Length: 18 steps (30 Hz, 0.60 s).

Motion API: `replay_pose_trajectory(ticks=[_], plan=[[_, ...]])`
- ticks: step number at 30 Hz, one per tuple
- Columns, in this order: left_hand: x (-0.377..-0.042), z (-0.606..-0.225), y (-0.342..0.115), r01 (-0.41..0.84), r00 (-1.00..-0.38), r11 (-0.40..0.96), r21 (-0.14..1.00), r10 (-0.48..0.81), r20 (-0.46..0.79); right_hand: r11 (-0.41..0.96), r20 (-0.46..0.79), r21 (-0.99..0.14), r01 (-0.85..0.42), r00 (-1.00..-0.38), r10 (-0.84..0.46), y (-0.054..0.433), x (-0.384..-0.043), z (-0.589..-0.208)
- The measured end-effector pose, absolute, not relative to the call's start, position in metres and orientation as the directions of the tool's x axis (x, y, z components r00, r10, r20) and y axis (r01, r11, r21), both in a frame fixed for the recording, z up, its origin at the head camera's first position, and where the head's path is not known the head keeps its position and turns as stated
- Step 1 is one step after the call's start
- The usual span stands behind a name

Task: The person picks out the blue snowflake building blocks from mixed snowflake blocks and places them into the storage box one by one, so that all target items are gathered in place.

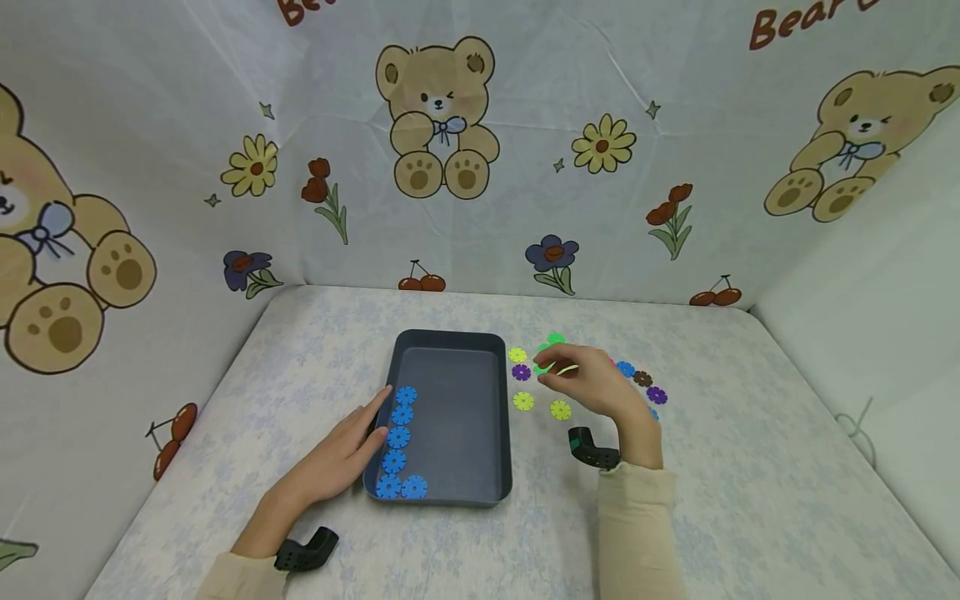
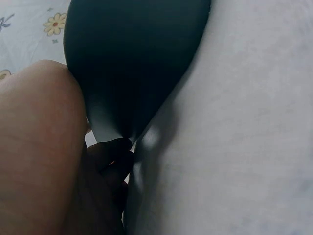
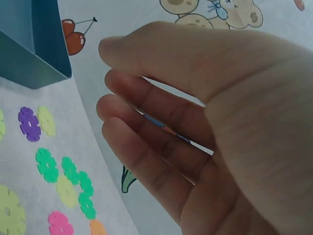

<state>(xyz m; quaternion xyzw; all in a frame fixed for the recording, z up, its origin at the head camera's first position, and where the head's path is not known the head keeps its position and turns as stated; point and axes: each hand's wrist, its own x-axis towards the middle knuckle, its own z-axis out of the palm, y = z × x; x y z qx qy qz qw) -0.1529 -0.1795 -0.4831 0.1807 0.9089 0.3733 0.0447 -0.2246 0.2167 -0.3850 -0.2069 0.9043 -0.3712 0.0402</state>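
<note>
A dark grey rectangular tray [image 1: 468, 417] lies on the table. Inside it, several blue snowflake discs [image 1: 398, 437] form a column along the left wall, with one more beside the lowest. My left hand [image 1: 333, 454] holds the tray's left side, thumb over the rim and fingers along the outer wall. In the left wrist view the curled fingers [image 2: 115, 159] meet that wall. To the right of the tray my right hand [image 1: 588, 379] hovers over loose discs, thumb and fingertips apart with nothing between them. Beneath it, green discs [image 1: 557, 339] are partly hidden.
Yellow discs [image 1: 560, 410] and a purple disc [image 1: 521, 372] lie close to the tray's right wall. Beyond my right hand are a blue disc [image 1: 626, 368] and a brown disc [image 1: 642, 378]. A bear-print cloth [image 1: 510, 225] stands behind the table [image 1: 337, 333].
</note>
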Motion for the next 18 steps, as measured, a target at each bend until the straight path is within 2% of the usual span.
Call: replay_pose_trajectory(ticks=[9, 18], plan=[[-0.153, -0.483, -0.18, 0.293, -0.932, 0.663, 0.689, 0.359, 0.051, 0.68, 0.094, -0.667, -0.306, -0.939, -0.331, 0.231, -0.226, -0.387], [-0.153, -0.483, -0.18, 0.288, -0.934, 0.667, 0.688, 0.355, 0.046, 0.74, 0.043, -0.645, -0.191, -0.976, -0.213, 0.242, -0.226, -0.388]])
